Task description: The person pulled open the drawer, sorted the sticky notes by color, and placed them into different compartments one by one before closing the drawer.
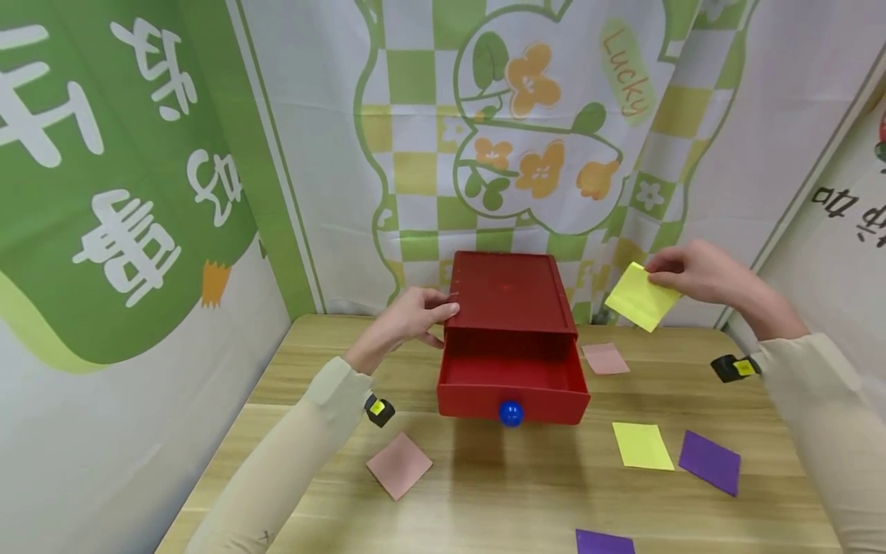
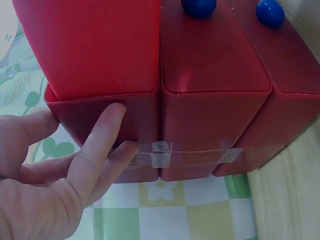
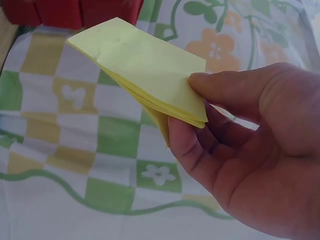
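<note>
A red drawer cabinet (image 1: 511,288) stands on the table, its top drawer (image 1: 514,400) pulled out and showing a blue knob (image 1: 511,414). My left hand (image 1: 414,315) rests against the cabinet's left edge; in the left wrist view its fingers (image 2: 102,135) lie fairly straight along the red side. To the right, my right hand (image 1: 702,273) holds up yellow sticky notes (image 1: 644,298) above the table. Seen from the right wrist, the thumb and fingers pinch the notes (image 3: 145,65) at one corner, and several layers show at their edge.
Pink notes (image 1: 399,465) lie left of the cabinet and behind it on the right (image 1: 605,358). A yellow note (image 1: 643,445) and a purple note (image 1: 710,462) lie at right, another purple note (image 1: 604,542) at the front. A printed curtain (image 1: 415,154) hangs behind.
</note>
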A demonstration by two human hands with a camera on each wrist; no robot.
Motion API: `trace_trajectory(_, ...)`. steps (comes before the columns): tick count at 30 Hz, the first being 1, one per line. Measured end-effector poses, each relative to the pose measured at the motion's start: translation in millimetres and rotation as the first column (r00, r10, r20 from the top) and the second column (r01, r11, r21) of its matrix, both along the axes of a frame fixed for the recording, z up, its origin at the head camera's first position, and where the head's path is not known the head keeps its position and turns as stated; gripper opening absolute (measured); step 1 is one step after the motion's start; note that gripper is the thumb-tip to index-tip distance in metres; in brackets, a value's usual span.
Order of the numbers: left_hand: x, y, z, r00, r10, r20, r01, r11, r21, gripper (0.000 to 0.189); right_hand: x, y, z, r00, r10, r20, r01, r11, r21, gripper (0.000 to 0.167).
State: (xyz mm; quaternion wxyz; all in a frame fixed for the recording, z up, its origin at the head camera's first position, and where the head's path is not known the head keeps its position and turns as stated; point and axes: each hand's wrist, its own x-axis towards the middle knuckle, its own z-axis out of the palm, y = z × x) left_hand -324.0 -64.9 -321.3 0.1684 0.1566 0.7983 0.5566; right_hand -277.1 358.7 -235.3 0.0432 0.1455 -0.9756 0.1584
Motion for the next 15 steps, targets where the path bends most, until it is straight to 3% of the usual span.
trace_trajectory(8,2.8,-2.4,-2.6,1.000,0.015,0.012,-0.015,1.000,-0.007,0.040,7.9,-29,13.8,0.999,0.043,0.004,-0.043,0.996,-0.080,0.016)
trace_trajectory(15,1.8,2.1,2.1,1.000,0.010,0.008,-0.010,1.000,0.005,0.038,18.4,-53,22.0,0.997,0.081,0.020,-0.077,0.987,-0.143,0.010)
